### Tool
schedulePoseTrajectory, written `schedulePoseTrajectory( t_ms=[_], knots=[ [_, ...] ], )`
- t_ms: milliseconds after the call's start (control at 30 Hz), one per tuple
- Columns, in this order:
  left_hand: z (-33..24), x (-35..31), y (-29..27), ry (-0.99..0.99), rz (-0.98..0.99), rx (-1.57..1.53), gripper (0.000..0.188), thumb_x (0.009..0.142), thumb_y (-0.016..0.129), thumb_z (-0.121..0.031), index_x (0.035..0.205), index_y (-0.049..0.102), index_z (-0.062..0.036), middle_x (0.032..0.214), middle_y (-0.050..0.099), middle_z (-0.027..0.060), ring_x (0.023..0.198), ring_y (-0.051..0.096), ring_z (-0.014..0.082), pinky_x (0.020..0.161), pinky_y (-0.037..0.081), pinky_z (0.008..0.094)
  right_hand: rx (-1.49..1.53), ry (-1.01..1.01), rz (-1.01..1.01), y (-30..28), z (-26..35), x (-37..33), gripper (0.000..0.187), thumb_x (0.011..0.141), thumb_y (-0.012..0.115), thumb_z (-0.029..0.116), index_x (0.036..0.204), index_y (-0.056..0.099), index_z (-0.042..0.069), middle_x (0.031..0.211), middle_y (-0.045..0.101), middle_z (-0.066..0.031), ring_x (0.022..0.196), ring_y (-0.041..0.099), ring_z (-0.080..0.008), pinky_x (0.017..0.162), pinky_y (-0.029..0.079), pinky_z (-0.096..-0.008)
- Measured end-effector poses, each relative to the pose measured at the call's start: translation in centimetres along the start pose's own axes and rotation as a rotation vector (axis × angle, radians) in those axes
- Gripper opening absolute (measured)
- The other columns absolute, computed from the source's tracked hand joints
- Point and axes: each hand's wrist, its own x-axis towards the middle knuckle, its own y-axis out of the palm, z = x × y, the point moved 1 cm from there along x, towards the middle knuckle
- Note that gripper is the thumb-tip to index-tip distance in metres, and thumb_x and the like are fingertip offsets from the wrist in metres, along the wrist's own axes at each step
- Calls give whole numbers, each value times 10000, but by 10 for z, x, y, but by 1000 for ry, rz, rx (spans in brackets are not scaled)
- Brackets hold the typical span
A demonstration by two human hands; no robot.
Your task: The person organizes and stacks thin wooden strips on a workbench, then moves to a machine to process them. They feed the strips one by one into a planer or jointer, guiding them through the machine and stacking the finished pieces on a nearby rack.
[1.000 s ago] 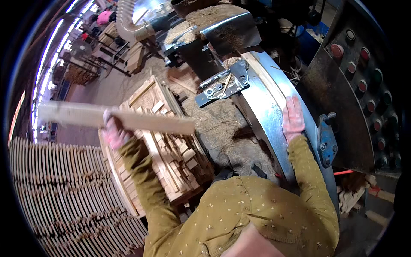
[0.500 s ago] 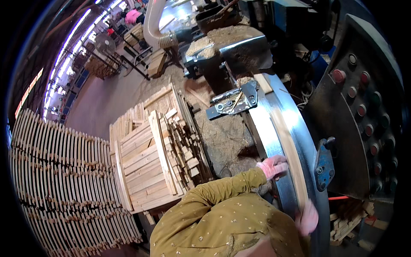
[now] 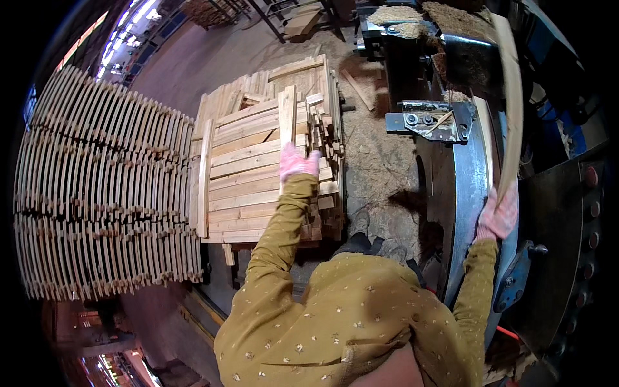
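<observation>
My right hand (image 3: pixel 499 215), in a pink glove, is closed around the lower end of a long wooden strip (image 3: pixel 510 97). That strip stands raised above the steel machine bed (image 3: pixel 469 174), its far end beside the sawdust-covered machine head. Another wooden strip (image 3: pixel 482 129) lies along the bed, passing the metal guide bracket (image 3: pixel 431 121). To the left, my gloved left hand (image 3: pixel 298 162) reaches over a loose strip (image 3: pixel 287 119) on top of a wood pile (image 3: pixel 245 168). Its thumb is spread from the fingers, which meet the strip's near part.
Stacked rows of thin slats (image 3: pixel 109 187) fill the far left. Sawdust covers the floor (image 3: pixel 387 168) between pile and machine. A dark control panel with red buttons (image 3: pixel 591 176) stands at right, near a blue clamp (image 3: pixel 512 282). The machine head (image 3: pixel 474 55) is at the back.
My left hand has left the machine bed and moved over to the wood pile. The right hand has moved forward, with a strip lifted off the bed. The view has swung left.
</observation>
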Motion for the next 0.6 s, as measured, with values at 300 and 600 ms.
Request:
schedulePoseTrajectory(
  t_ms=[300,600],
  knots=[
    [61,22,42,-310,-3,-106,800,706,794,-427,1291,407,-43,1253,528,172,1123,558,351,893,483,482,-86,40,388,-130,23,-122,556,901,598,305,1343,460,-2,1266,539,-235,1108,540,-405,959,434,-455],
    [85,60,24,-275,408,-1644,422,883,672,-302,1154,588,10,894,662,124,715,643,245,618,554,362,-105,93,333,-212,7,-191,432,878,609,171,1261,534,-16,1251,541,-257,1144,532,-414,974,436,-491]
  ],
)
